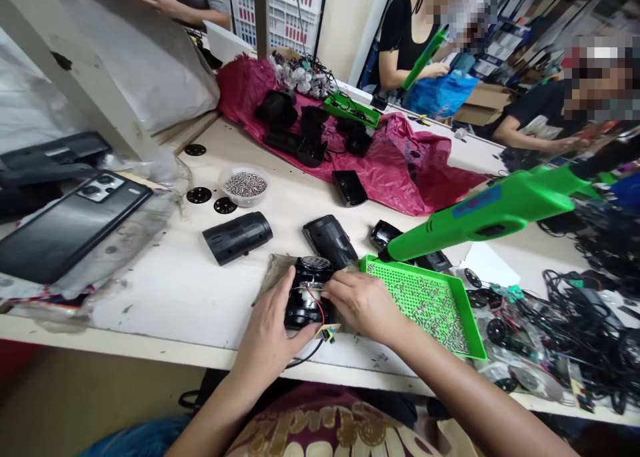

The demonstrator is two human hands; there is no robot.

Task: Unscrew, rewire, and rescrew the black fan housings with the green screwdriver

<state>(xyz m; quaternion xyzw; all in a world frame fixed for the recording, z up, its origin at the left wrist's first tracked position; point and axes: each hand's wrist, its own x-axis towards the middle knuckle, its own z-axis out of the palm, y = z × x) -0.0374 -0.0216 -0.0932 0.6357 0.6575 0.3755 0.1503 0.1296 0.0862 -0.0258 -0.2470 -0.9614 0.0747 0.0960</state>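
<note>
A black plastic housing [299, 316] rests on the table in front of me, with a motor-like white part [311, 300] and thin red wires inside. My left hand [264, 330] grips its left side, thumb along the near edge. The fingers of my right hand [364, 305] are pinched together at the housing's right inner side; what they hold is hidden. A small circuit board [330, 330] hangs at the near right corner, with a black cable below it. A round black grille [316, 263] sits at the far end of the housing.
Right of my hands lies a green tray [475, 320] of screws, with a green electric screwdriver [465, 214] above it. Black shells [237, 237], a screw bowl [245, 189] and a phone [70, 224] lie leftward. Cables [575, 317] pile up at right. Other people work across the table.
</note>
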